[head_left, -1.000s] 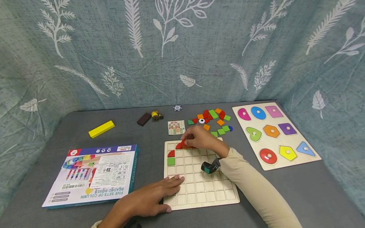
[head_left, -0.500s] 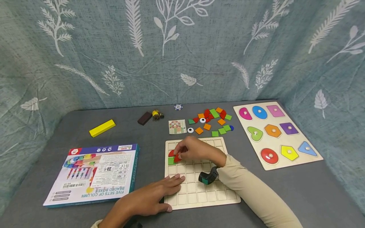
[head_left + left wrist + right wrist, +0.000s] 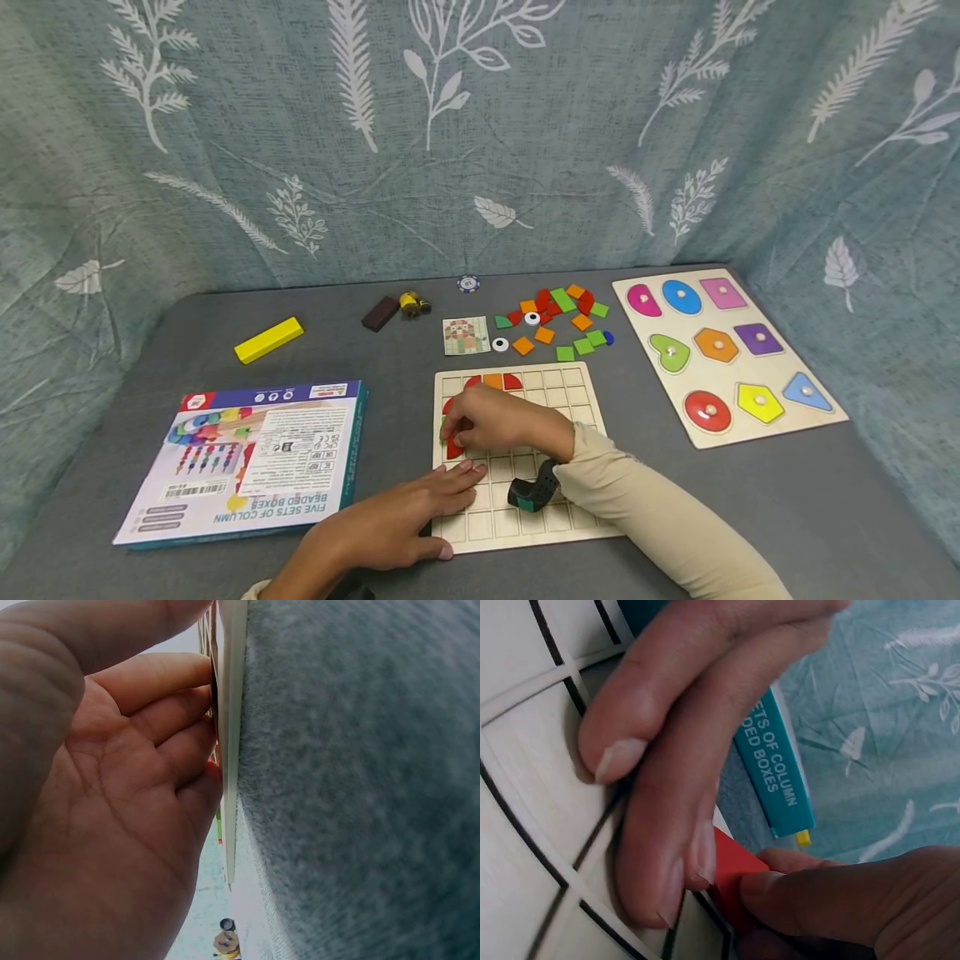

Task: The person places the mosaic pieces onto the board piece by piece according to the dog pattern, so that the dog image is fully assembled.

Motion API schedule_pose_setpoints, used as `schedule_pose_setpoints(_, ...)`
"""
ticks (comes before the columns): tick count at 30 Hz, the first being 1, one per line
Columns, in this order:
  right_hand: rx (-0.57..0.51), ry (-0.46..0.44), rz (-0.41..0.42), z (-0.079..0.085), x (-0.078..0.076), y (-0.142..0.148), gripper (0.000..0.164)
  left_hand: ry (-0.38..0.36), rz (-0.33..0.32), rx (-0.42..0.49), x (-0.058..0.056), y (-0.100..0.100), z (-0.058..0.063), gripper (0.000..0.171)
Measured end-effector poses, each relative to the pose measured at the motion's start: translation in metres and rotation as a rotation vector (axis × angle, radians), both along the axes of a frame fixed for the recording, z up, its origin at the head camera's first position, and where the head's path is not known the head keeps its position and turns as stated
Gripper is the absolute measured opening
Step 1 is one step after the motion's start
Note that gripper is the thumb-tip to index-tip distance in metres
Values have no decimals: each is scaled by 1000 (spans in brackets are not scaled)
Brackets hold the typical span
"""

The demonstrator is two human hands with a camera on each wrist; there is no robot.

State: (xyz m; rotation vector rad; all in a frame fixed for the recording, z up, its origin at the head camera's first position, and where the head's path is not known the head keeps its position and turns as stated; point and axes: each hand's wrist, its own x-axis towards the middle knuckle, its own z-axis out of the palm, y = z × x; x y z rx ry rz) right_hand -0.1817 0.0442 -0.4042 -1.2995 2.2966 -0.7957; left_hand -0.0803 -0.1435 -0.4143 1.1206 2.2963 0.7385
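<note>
My right hand (image 3: pixel 491 418) pinches a red quarter-round tile (image 3: pixel 737 879) between thumb and fingers, low over the left column of the wooden grid board (image 3: pixel 540 467). In the head view the tile's red edge shows just below the hand, which partly covers a green square and another red tile. My left hand (image 3: pixel 408 512) lies with its fingers extended on the board's lower left edge. Along the top row an orange square (image 3: pixel 492 381) sits between two red quarter-round tiles, one of them the right-hand red tile (image 3: pixel 512 381).
A printed pattern card (image 3: pixel 466 335) and several loose coloured tiles (image 3: pixel 561 300) lie behind the board. On the right is a shape puzzle (image 3: pixel 720 342), on the left a flat box (image 3: pixel 247 458). Farther back are a yellow block (image 3: pixel 268 340), a dark block (image 3: pixel 381 313) and a poker chip (image 3: pixel 468 284).
My right hand has moved from the board's top row down and left to its left column, with a red tile in its fingers. The left hand stays in place.
</note>
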Motion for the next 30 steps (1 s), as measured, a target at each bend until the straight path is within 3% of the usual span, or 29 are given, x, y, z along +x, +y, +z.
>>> schedule_pose_setpoints(15, -25, -1, -78, -6, 0, 0, 13, 0, -2, 2, 0, 0, -1, 65)
schedule_pose_setpoints(24, -104, 82, -195, -4, -22, 18, 14, -73, 31, -15, -2, 1, -1, 64)
schedule_pose_setpoints(30, -106, 52, -291, -2, -37, 34, 17, -86, 36, -13, -1, 1, 0, 65)
